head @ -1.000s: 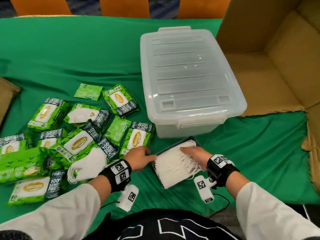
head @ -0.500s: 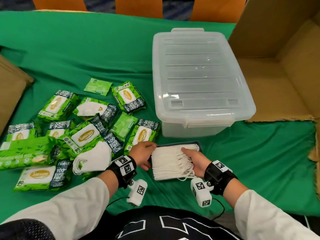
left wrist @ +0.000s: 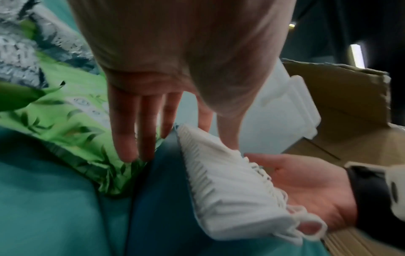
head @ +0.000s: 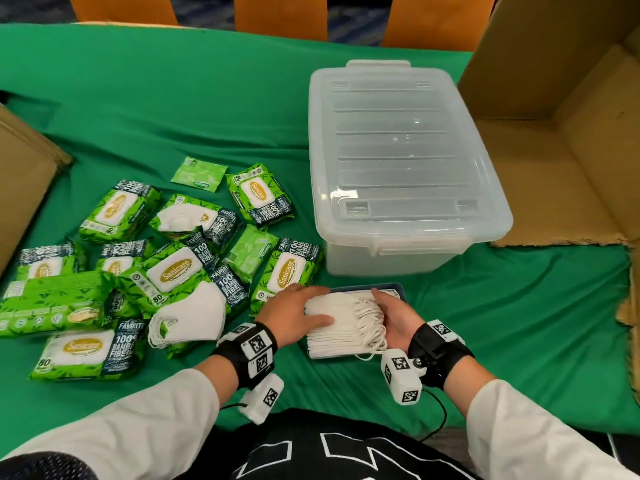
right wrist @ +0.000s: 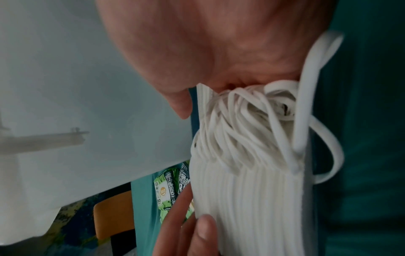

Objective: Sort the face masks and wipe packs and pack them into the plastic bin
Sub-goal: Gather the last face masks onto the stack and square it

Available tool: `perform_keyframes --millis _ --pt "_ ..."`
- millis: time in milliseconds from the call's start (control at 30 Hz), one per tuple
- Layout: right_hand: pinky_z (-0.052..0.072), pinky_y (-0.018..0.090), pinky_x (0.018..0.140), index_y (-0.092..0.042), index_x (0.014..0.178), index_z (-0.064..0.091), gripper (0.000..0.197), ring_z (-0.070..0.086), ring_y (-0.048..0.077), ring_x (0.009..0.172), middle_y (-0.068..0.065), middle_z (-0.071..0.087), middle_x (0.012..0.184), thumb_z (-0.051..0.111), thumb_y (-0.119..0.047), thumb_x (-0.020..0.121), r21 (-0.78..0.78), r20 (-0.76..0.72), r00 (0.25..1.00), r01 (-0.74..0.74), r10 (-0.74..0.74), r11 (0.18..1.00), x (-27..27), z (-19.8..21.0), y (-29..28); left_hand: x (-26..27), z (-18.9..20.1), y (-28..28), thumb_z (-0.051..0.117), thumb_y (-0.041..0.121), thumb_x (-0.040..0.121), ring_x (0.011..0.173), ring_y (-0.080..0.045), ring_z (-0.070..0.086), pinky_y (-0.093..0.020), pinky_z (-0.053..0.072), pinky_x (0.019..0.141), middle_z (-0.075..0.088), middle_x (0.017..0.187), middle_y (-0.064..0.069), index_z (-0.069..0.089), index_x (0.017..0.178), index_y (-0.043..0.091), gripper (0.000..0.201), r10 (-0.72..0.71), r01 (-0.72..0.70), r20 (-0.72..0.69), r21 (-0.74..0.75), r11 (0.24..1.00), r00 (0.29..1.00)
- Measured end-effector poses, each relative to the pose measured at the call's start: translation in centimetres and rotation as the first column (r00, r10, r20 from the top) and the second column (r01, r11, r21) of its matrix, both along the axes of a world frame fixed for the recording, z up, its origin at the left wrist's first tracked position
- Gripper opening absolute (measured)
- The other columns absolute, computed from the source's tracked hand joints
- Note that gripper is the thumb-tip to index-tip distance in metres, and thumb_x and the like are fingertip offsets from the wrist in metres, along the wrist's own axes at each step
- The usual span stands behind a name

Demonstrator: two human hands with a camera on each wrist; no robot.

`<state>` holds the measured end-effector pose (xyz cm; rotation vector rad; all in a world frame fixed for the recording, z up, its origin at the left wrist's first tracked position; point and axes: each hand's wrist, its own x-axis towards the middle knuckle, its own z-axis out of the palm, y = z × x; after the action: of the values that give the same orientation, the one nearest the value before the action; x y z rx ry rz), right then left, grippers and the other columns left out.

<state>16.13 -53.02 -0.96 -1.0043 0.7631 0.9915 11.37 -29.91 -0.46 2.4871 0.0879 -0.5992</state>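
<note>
My left hand (head: 294,315) lies on the left end of the stack of face masks (head: 341,327), thumb across the top and the other fingers (left wrist: 131,131) straight, pointing down beside the stack's edge. My right hand (head: 396,318) cups the right end, where the ear loops (right wrist: 252,124) bunch against my palm; its fingers are loosely curved along that side, and I cannot tell whether they truly clamp it. The stack sits low in the middle of the head view, on a flat dark blue tray (head: 398,291) on the green bench (head: 519,323). The plastic bin (head: 398,161), with its lid on, stands just above the stack in the frame. The wipe packs (head: 173,271) lie scattered at the left of the frame, with a second small pile of white masks (head: 194,317) lying on them. An open cardboard box (head: 571,133) fills the upper right.
</note>
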Motion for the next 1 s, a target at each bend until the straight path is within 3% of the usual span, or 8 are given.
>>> perform_keyframes --millis 100,233,400,500,633,733,833,1000 --pt "0.053 0.053 0.088 0.004 0.13 0.058 0.052 0.066 0.044 0.112 0.028 0.066 0.125 0.054 -0.039 0.102 -0.02 0.012 1.0 0.026 -0.025 0.999 0.0 0.1 -0.2 0.2 -0.1 -0.4 0.08 0.071 0.066 0.124 -0.023 0.055 -0.037 0.048 0.102 0.05 0.139 -0.001 0.046 0.146 0.036 0.093 -0.057 0.057 -0.054 0.002 0.998 0.997" --pt "0.054 0.05 0.079 0.005 0.119 0.06 0.046 0.067 0.04 0.1 0.024 0.068 0.111 0.061 -0.036 0.098 -0.121 0.037 0.997 0.074 -0.07 0.99 0.0 0.3 -0.3 0.7 0.3 -0.5 0.086 0.068 0.061 0.128 -0.023 0.051 -0.033 0.046 0.104 0.043 0.147 -0.003 0.049 0.144 0.023 0.101 -0.129 0.131 -0.05 0.036 0.991 0.99" --pt "0.053 0.048 0.083 0.004 0.123 0.059 0.044 0.065 0.037 0.098 0.022 0.066 0.108 0.061 -0.032 0.099 -0.161 0.052 0.996 0.083 -0.075 0.983 0.0 0.3 -0.5 0.1 0.4 -0.1 0.091 0.059 0.057 0.141 -0.028 0.042 -0.039 0.041 0.115 0.022 0.163 -0.007 0.03 0.156 0.02 0.122 -0.253 0.258 -0.079 0.057 0.965 0.964" --pt "0.053 0.042 0.081 0.004 0.127 0.058 0.046 0.065 0.035 0.095 0.022 0.067 0.108 0.058 -0.033 0.1 -0.26 0.106 0.992 -0.038 0.067 0.965 0.2 1.1 -1.0 0.1 0.5 0.0 0.089 0.051 0.066 0.144 -0.028 0.039 -0.039 0.04 0.115 0.019 0.165 -0.008 0.032 0.156 0.019 0.111 -0.245 0.246 -0.033 0.063 0.967 0.969" --pt "0.047 0.052 0.102 -0.006 0.132 0.059 0.047 0.062 0.035 0.112 0.013 0.066 0.126 0.059 -0.04 0.099 -0.435 0.216 0.925 -0.194 0.312 0.879 0.2 4.3 -1.4 -0.3 0.3 0.8 0.086 0.054 0.069 0.144 -0.027 0.04 -0.042 0.041 0.115 0.019 0.166 -0.006 0.033 0.156 0.023 0.107 -0.221 0.221 0.005 0.009 0.975 0.975" --pt "0.048 0.053 0.1 -0.015 0.127 0.066 0.04 0.059 0.027 0.12 0.004 0.065 0.128 0.061 -0.041 0.097 -0.444 0.358 0.872 -0.156 0.335 0.882 0.0 7.7 0.2 -0.9 0.4 3.4 0.081 0.054 0.077 0.132 -0.021 0.05 -0.039 0.045 0.111 0.037 0.155 0.0 0.05 0.145 0.028 0.079 -0.067 0.076 0.08 -0.112 0.991 0.995" --pt "0.051 0.044 0.091 -0.009 0.123 0.068 0.031 0.064 0.026 0.113 0.009 0.069 0.119 0.062 -0.026 0.097 -0.348 0.49 0.846 -0.031 0.21 0.937 -0.5 9.4 4.3 -2.1 0.6 8.0 0.077 0.038 0.086 0.101 -0.011 0.066 -0.038 0.055 0.094 0.063 0.124 0.004 0.07 0.12 0.027 0.036 0.204 -0.163 0.154 -0.24 0.957 0.967" --pt "0.06 0.041 0.084 0.002 0.118 0.064 0.035 0.07 0.036 0.101 0.025 0.07 0.109 0.066 -0.015 0.088 -0.031 0.314 0.941 -0.119 0.123 0.992 -2.2 7.3 14.2 -4.9 0.3 17.1 0.079 0.022 0.086 0.086 -0.011 0.07 -0.034 0.057 0.089 0.076 0.093 0.006 0.075 0.095 0.025 0.01 0.538 -0.503 0.178 -0.209 0.839 0.824"
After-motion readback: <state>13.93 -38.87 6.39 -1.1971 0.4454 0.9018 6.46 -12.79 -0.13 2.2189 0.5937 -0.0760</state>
